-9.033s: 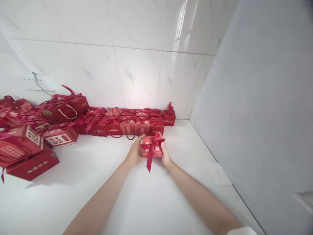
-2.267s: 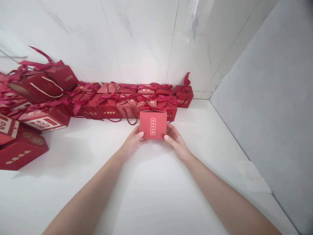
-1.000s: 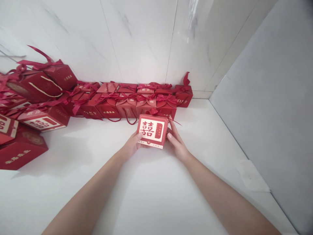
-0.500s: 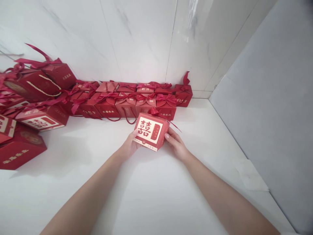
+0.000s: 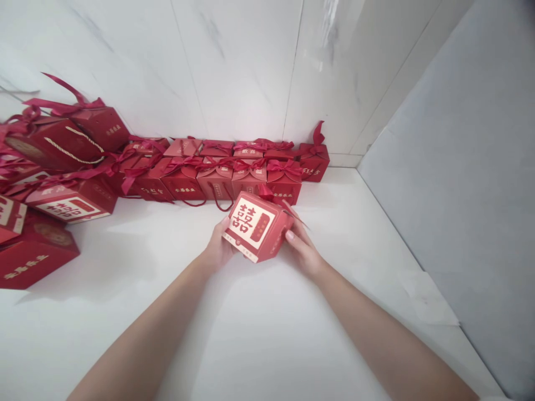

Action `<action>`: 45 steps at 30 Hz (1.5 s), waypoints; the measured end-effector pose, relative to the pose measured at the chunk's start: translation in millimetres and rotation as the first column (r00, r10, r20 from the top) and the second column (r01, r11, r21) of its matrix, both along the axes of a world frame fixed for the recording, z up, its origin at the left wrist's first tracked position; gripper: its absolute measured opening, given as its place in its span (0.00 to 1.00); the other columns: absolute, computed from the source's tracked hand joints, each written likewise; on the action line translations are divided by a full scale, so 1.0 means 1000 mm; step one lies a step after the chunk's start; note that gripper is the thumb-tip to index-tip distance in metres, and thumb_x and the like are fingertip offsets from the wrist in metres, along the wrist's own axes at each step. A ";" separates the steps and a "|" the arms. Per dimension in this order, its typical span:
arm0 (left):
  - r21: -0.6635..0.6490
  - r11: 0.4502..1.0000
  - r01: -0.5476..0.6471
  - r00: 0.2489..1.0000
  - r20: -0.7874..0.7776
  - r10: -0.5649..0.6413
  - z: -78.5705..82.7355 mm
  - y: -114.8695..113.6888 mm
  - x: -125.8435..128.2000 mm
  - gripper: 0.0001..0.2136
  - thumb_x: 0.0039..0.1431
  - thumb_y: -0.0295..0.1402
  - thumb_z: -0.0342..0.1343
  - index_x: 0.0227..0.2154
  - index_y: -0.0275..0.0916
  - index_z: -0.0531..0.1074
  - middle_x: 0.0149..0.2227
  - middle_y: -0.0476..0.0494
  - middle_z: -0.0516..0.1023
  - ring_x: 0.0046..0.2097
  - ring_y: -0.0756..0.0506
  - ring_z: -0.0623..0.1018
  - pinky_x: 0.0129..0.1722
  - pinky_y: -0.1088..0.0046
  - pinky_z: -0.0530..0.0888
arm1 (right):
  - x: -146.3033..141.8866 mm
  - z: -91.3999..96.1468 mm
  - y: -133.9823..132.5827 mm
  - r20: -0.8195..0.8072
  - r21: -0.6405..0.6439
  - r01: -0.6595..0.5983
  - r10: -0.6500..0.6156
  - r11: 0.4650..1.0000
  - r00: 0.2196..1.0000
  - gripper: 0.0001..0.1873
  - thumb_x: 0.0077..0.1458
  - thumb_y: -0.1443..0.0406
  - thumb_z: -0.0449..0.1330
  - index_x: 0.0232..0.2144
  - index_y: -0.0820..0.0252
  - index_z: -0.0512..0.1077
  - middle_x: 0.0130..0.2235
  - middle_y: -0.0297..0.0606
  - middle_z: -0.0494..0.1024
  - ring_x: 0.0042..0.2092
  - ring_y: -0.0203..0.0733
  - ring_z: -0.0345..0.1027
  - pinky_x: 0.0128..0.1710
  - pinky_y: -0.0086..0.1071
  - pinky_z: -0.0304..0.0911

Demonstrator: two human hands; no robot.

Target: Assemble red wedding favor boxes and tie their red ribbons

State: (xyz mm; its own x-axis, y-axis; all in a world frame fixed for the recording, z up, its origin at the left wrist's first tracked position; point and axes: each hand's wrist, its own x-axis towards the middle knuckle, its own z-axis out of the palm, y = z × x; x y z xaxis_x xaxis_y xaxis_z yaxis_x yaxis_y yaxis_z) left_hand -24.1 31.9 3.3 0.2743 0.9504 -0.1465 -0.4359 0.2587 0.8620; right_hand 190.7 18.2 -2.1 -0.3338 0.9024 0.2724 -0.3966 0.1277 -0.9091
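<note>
Between my two hands is a small red gift box with a cream panel, a large red double-happiness character and a ribbon at its far end. My left hand grips its left side, the fingers partly hidden behind it. On the right side, my right hand presses with the thumb near the edge, its other fingers behind the box. The box is tilted, with its printed face turned up toward me and its right side showing. Just behind it stands a row of similar ribbon-tied gift boxes.
More red boxes are piled on the left, among them a box with cream rope handles and a large red box. A marbled wall rises behind the white surface. A grey panel borders the right.
The gift box has turned between my hands, so more of its right side shows. It has shifted slightly left and toward me. The other boxes stay in place.
</note>
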 end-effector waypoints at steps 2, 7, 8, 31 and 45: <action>-0.015 1.000 -0.027 1.000 0.011 0.027 -0.001 0.002 -0.002 0.27 0.55 0.57 0.54 0.46 0.38 0.74 0.42 0.40 0.81 0.37 0.40 0.80 0.32 0.66 0.78 | -0.001 -0.002 -0.002 0.026 0.084 0.037 -0.039 0.996 0.999 0.50 0.54 0.50 0.65 0.68 0.38 0.40 0.71 0.33 0.42 0.70 0.50 0.45 0.65 0.50 0.54; 0.021 0.999 -0.037 0.999 0.036 0.036 0.002 0.000 -0.002 0.30 0.57 0.60 0.49 0.49 0.39 0.72 0.39 0.41 0.80 0.34 0.40 0.80 0.28 0.66 0.77 | -0.008 -0.004 -0.005 0.291 0.277 0.145 -0.227 0.950 0.929 0.67 0.41 0.57 0.75 0.69 0.38 0.33 0.72 0.39 0.34 0.67 0.56 0.49 0.56 0.48 0.66; 0.057 0.997 -0.050 0.998 0.045 0.047 0.001 -0.001 -0.002 0.32 0.57 0.62 0.47 0.51 0.40 0.71 0.41 0.40 0.80 0.36 0.40 0.80 0.31 0.65 0.78 | -0.010 -0.004 -0.005 0.315 0.274 0.167 -0.253 0.947 0.915 0.64 0.43 0.59 0.74 0.69 0.39 0.35 0.71 0.41 0.39 0.65 0.56 0.54 0.53 0.47 0.68; 0.301 0.941 0.155 0.928 -0.372 -0.034 0.001 -0.004 0.005 0.33 0.56 0.52 0.60 0.57 0.38 0.58 0.33 0.44 0.74 0.30 0.47 0.76 0.29 0.70 0.76 | -0.003 -0.016 0.008 0.050 -0.113 0.159 -0.154 0.981 0.987 0.31 0.59 0.48 0.59 0.59 0.54 0.61 0.64 0.43 0.63 0.65 0.52 0.56 0.65 0.49 0.53; 0.301 0.942 0.149 0.930 -0.366 -0.031 -0.002 -0.004 0.005 0.33 0.58 0.52 0.57 0.59 0.37 0.57 0.35 0.41 0.75 0.32 0.47 0.77 0.32 0.70 0.76 | -0.004 -0.017 0.010 0.057 -0.107 0.181 -0.175 0.978 0.983 0.32 0.58 0.48 0.60 0.59 0.55 0.61 0.63 0.45 0.64 0.63 0.53 0.60 0.62 0.48 0.58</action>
